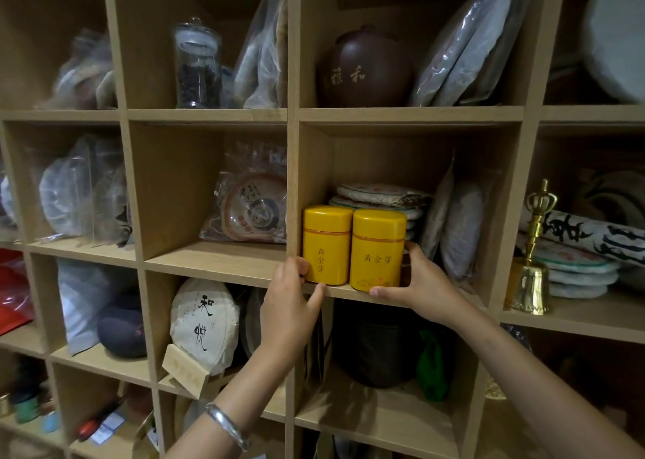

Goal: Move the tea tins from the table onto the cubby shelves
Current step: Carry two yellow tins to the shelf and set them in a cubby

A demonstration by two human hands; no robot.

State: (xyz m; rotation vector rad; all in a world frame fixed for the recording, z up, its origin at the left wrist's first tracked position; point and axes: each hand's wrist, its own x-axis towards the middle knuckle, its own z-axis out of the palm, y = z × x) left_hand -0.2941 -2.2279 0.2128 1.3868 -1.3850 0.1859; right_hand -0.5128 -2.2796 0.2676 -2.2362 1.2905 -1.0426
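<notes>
bracelet (228,425), hands, tins before tea cakes (382,196)

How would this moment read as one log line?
stage: placing | left hand: on left yellow tin | right hand: holds right yellow tin | tins: upright, side by side, cubby shelf

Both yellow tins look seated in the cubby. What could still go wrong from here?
1. The two yellow tins stand at the front lip of the shelf; a careless release by the left hand or right hand might tip one off.
2. Pushing them deeper could press them into the stacked tea cakes close behind.
3. The brass bell in the next cubby sits near the right forearm's way out.
</notes>
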